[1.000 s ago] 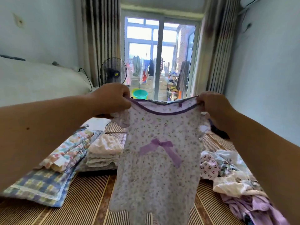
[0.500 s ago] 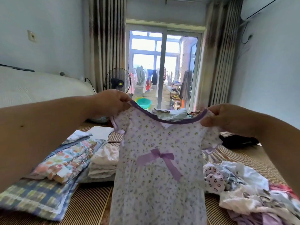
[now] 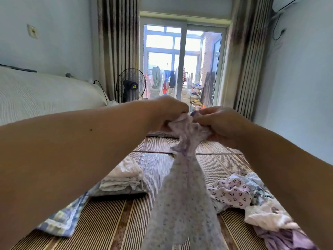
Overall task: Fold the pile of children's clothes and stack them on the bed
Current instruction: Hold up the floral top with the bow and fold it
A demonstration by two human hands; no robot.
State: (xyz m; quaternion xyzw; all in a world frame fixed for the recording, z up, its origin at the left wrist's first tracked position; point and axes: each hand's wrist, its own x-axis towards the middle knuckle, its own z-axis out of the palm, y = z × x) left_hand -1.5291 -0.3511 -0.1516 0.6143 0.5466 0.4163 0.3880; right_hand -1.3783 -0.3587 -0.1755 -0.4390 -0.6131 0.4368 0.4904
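Head view. Left hand (image 3: 167, 112) and right hand (image 3: 220, 124) meet in the air above the middle of the bed (image 3: 111, 222). Both have fingers curled into the bunched top of the floral dress (image 3: 182, 204). Folds of cloth hide exactly where on the neckline each one grips, and I cannot tell whether the hands touch each other. The dress hangs free from that one point, narrowed to a long strip. Its hem is blurred at the bottom of the view, so contact with the bed cannot be told. Judgement: the shoulders are held together to double the dress lengthwise, its own weight straightening the halves; this is the garment's first fold. The folded stack (image 3: 124, 179) sits toward the left edge of the bed, with a blue checked cloth (image 3: 61, 219) toward the near-left corner. The loose pile (image 3: 252, 201) lies along the right edge. Judgement: finished items go left, unsorted items sit right, and the middle strip serves as working room. The pile looks sizeable, so the task is well short of done. Next need: lay the strip flat mid-bed, tuck the sleeves, fold crosswise to match the stack. Risk: thin cloth sliding askew.
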